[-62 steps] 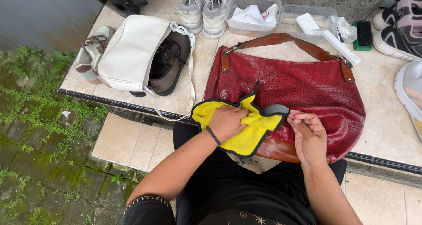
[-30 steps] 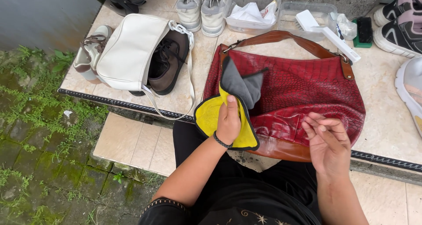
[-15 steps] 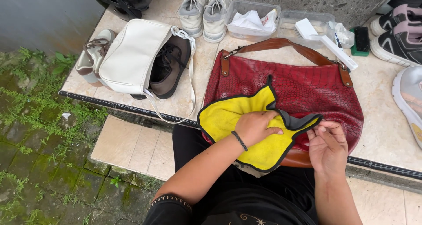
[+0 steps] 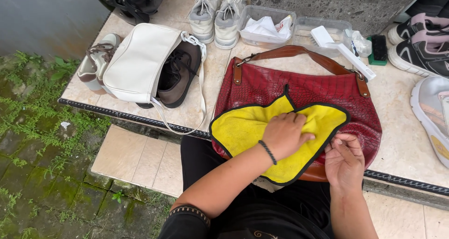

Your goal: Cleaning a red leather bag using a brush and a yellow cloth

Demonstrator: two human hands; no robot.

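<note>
We've spread the yellow cloth [image 4: 243, 127] flat across the red handbag [image 4: 299, 87]; left hand [image 4: 284, 135] presses it, right hand [image 4: 345, 160] pinches its edge

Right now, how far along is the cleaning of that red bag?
Midway, by the look of it. The yellow cloth is spread over the red bag, the left hand pressing on it, the right hand holding the bag's lower edge. The uncovered leather looks clean, though I cannot tell what has been wiped. The white bag and shoes lie untouched.
</note>
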